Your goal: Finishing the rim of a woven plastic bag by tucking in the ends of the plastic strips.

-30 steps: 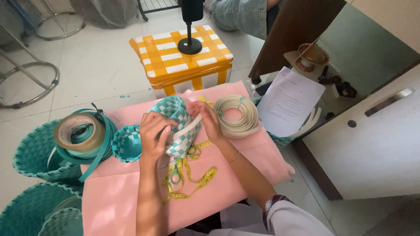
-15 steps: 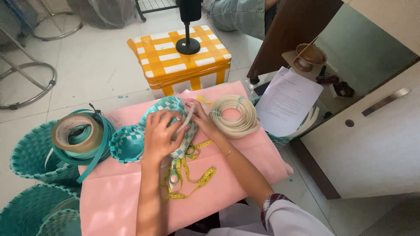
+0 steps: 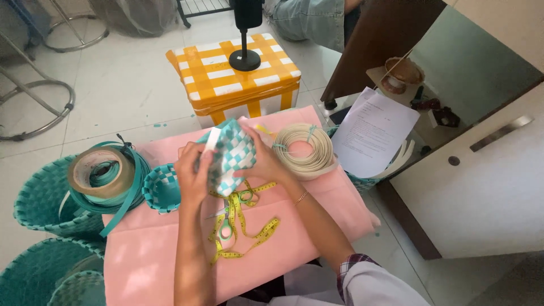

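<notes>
The half-woven basket, teal and white, is held up over the middle of the pink table. Its loose white strip could slip from the weave if the grip eases. The left hand clasps its left side; the right hand grips the right, fingers curled, though how tightly is hard to see. Near, a yellow tape measure lies; right, a cream coil.

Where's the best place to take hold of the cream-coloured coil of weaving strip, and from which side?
Take the cream coil of flat strip by its right rim, coming from above on the right: it lies flat on the pink cloth, its centre is open, and the right hand crowds its left edge.
</notes>
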